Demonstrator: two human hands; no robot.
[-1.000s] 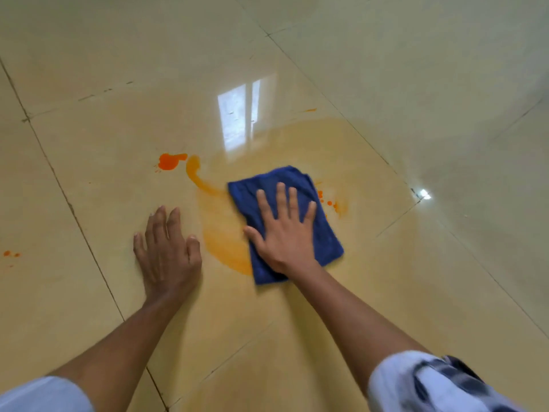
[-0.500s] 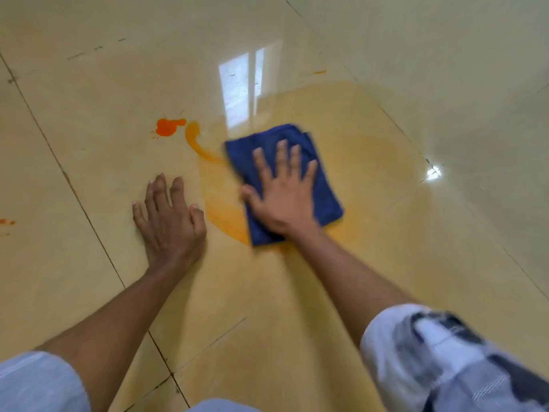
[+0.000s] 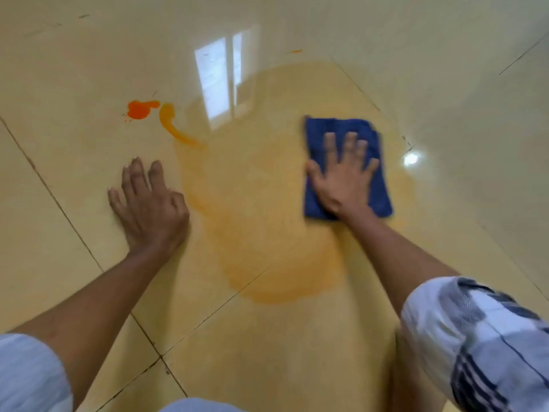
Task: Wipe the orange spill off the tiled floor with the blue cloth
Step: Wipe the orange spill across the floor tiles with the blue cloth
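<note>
- Here, a person's right hand [image 3: 341, 176] presses flat on a folded, dark blue terry cloth [image 3: 376, 185], fingers straight and spread apart, the palm covering the cloth's middle.
- The blue cloth lies on the glossy cream tiled floor [image 3: 445, 69] at about three o'clock of a broad, pale orange smear [image 3: 261, 209], sitting on the smear's right-hand edge.
- The left hand [image 3: 148, 203] rests palm-down on bare tile at the smear's nine o'clock edge, fingers straight and close together, holding nothing.
- A bright orange blot [image 3: 139, 109] sits well apart from the cloth, at roughly eleven o'clock of the smear, with a curved orange streak [image 3: 173, 126] just beside it trailing toward the smear.
- A tiny orange fleck [image 3: 296, 51] lies at twelve o'clock, beyond the smear's far edge.
- A window's reflection [image 3: 221, 81] gleams on the tile between blot and cloth; a small light glint [image 3: 411, 158] shines at the cloth's three o'clock.
- Dark grout lines [image 3: 53, 197] cross the floor; one runs under the smear's near end.
- A white sleeve with dark stripes [image 3: 481, 337] covers the right upper arm; a pale sleeve [image 3: 29, 373] covers the left.
</note>
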